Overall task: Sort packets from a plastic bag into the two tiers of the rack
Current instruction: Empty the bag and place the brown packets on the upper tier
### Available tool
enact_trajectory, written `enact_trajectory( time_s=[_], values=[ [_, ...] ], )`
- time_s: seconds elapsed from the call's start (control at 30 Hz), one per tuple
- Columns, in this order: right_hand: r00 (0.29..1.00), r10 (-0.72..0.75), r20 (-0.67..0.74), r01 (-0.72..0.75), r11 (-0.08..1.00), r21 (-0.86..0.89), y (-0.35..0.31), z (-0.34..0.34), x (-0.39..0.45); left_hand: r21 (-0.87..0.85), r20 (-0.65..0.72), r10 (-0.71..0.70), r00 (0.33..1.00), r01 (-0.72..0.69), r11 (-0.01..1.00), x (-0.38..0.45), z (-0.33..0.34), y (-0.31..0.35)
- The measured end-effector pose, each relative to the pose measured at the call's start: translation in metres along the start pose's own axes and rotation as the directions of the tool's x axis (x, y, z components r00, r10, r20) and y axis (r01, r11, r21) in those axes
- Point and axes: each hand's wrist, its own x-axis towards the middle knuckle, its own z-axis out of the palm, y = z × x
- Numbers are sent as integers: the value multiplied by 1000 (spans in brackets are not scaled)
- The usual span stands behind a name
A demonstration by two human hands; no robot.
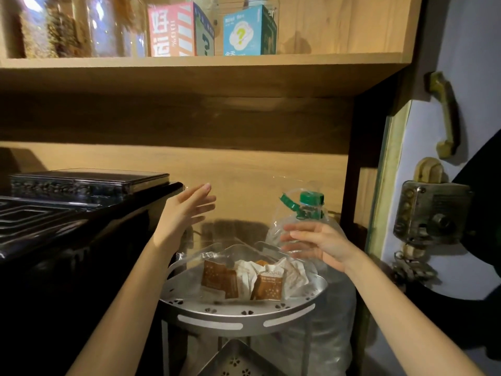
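the packets (238, 280) lie in a heap on the top tier (244, 316) of the rack, brown and white ones mixed, under or inside a clear bag (233, 253) whose film rises over them; whether they are still fully in the bag cannot be told. the lower tier (238, 356) shows only a corner below and looks to hold nothing there.

what could go wrong: the film is thin and hard to see in this dim light, so a grab at it may pull the whole heap toward the front rim and tip packets off the tier. a big bottle (309, 213) with a green cap stands just beside the rack on the right, close behind the right hand, and a careless sweep could knock it. the black appliance (67, 226) crowds the left side, leaving the left arm little room.

the left hand (187, 210) hangs above and left of the tier, fingers straight and lightly spread, holding nothing and touching nothing. the right hand (317, 245) hovers over the bag's right edge, fingers extended and loosely apart, palm turned inward; it holds nothing, and whether the fingertips brush the film cannot be told
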Motion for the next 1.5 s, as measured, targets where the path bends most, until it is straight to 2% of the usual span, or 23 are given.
enact_trajectory(
  time_s=[0.07,0.1,0.2,0.27,0.33,0.47,0.63,0.87,1.03,1.13,1.27,1.37,1.5],
  values=[
    [1000,-11,-25,12,999,32,-2,1,1,18,-50,-86,995,87,996,-3,-5,-7],
    [999,-18,-38,20,999,44,-2,1,2,22,-23,-137,990,138,990,-6,-8,-9],
    [997,-32,-72,38,996,86,-1,1,4,105,172,-270,947,255,961,-15,-16,-24],
    [995,-38,-88,48,991,121,0,1,4,209,251,-300,920,251,945,-22,-17,-34],
    [993,-55,-108,72,985,159,1,1,4,246,228,-260,938,203,948,-26,-18,-40],
    [986,-71,-152,103,970,219,0,1,8,173,159,-131,979,103,980,-23,-15,-31],
    [977,-79,-200,132,955,267,-13,1,10,179,191,-117,975,82,980,-12,-9,-17],
    [977,-136,-161,172,958,231,-38,-1,8,96,175,4,984,-21,995,-9,-7,-4],
    [973,-171,-154,209,935,286,-53,-2,9,67,168,78,983,-91,994,-3,-4,10],
    [979,-184,-90,204,919,338,-54,-6,6,46,170,80,982,-89,995,1,-2,18],
    [992,-126,17,122,981,152,-35,-14,-1,8,138,87,987,-89,996,6,1,31],
    [996,-79,-41,80,996,26,-22,-11,-5,-6,133,95,987,-95,995,9,3,39],
    [985,-122,-121,127,991,37,-31,-9,-3,-57,125,119,985,-113,992,12,4,54]
  ],
)
